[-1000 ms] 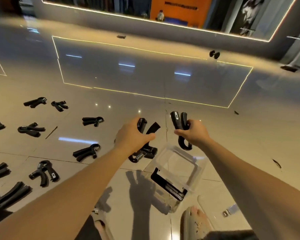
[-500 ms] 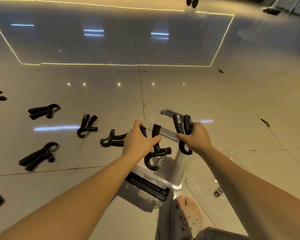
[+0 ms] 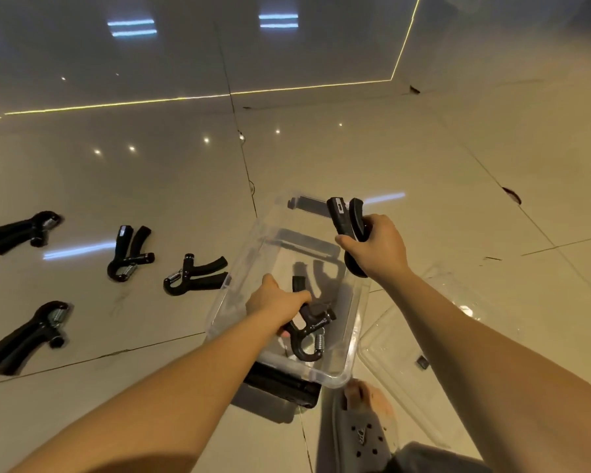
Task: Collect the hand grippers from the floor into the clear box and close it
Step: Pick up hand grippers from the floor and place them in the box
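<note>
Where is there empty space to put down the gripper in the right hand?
The far half of the clear box is bare, between the gripper in the left hand and the far wall. The floor beyond the box is bare too. Crowded: four grippers lie left of the box, the lid on its right.

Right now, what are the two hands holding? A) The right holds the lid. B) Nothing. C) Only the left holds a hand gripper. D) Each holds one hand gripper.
D: the left hand grips a hand gripper over the clear box; the right hand grips a second hand gripper.
</note>
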The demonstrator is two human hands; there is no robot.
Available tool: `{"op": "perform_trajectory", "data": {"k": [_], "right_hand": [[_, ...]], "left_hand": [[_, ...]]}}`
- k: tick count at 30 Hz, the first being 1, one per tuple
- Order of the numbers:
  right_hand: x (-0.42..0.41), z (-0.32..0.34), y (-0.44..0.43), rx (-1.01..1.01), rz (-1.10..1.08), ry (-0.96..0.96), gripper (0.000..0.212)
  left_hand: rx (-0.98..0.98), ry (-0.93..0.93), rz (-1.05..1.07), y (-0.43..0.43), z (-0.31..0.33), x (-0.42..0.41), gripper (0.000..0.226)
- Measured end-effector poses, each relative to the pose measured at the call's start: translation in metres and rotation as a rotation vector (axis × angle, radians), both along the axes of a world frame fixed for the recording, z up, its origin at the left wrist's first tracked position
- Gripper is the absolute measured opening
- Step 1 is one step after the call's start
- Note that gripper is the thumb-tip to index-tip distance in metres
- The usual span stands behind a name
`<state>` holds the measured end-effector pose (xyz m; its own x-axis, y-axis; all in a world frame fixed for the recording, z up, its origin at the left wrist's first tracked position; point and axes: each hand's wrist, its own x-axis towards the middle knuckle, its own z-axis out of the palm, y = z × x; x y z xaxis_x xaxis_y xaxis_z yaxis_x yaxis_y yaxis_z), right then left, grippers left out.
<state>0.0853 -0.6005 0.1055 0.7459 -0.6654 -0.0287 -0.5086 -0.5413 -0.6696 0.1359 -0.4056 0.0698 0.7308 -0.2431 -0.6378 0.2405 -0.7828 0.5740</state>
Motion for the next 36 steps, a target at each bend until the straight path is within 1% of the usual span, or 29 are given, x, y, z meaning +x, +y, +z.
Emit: {"op": "perform_trajectory", "data": {"k": [3,6,12,16,18,21,23,24,25,27,28,29,30,31,33,36], "right_hand": [[-0.001,-0.008,-0.004,-0.032,0.001,-0.015,0.039],[-0.003,-0.009,-0.005,-0.058,0.008,-0.022,0.043],[-0.001,-0.012,0.000,-0.106,-0.031,-0.055,0.047],[0.004,-0.013,0.002,-0.141,-0.034,-0.073,0.051],[0.006,-0.014,0.001,-0.145,-0.039,-0.070,0.051],[0.009,-0.015,0.000,-0.142,-0.054,-0.064,0.051],[0.010,-0.015,0.000,-0.137,-0.061,-0.060,0.051],[0.010,-0.014,0.000,-0.132,-0.063,-0.062,0.051],[0.010,-0.013,0.000,-0.125,-0.065,-0.064,0.051],[0.010,-0.012,0.000,-0.110,-0.072,-0.067,0.051],[0.009,-0.012,0.000,-0.101,-0.076,-0.070,0.051],[0.009,-0.012,0.001,-0.094,-0.080,-0.075,0.051],[0.008,-0.011,0.001,-0.089,-0.087,-0.082,0.051],[0.008,-0.011,0.000,-0.086,-0.094,-0.090,0.051],[0.008,-0.010,0.000,-0.077,-0.100,-0.107,0.049],[0.007,-0.009,-0.003,-0.047,-0.120,-0.126,0.046]], "left_hand": [[0.053,0.018,0.039,-0.004,-0.021,0.004,0.062],[0.067,0.036,0.069,-0.007,-0.035,0.008,0.063],[0.139,-0.008,0.089,-0.019,-0.071,0.019,0.085],[0.180,0.078,0.102,-0.026,-0.075,0.020,0.076],[0.205,0.140,0.100,-0.027,-0.079,0.022,0.078],[0.241,0.222,0.064,-0.027,-0.083,0.026,0.087],[0.288,0.247,-0.052,-0.023,-0.078,0.028,0.091],[0.334,0.207,-0.177,-0.021,-0.074,0.031,0.090],[0.402,0.094,-0.365,-0.018,-0.070,0.034,0.087],[0.526,-0.299,-0.839,-0.012,-0.067,0.040,0.081],[0.544,-0.485,-1.061,-0.010,-0.069,0.042,0.080],[0.541,-0.621,-1.252,-0.010,-0.071,0.043,0.080],[0.530,-0.713,-1.406,-0.013,-0.075,0.045,0.078],[0.510,-0.750,-1.500,-0.017,-0.077,0.047,0.074],[0.471,-0.742,-1.546,-0.025,-0.080,0.054,0.073],[0.429,-0.674,-1.424,-0.031,-0.081,0.066,0.072]]}}
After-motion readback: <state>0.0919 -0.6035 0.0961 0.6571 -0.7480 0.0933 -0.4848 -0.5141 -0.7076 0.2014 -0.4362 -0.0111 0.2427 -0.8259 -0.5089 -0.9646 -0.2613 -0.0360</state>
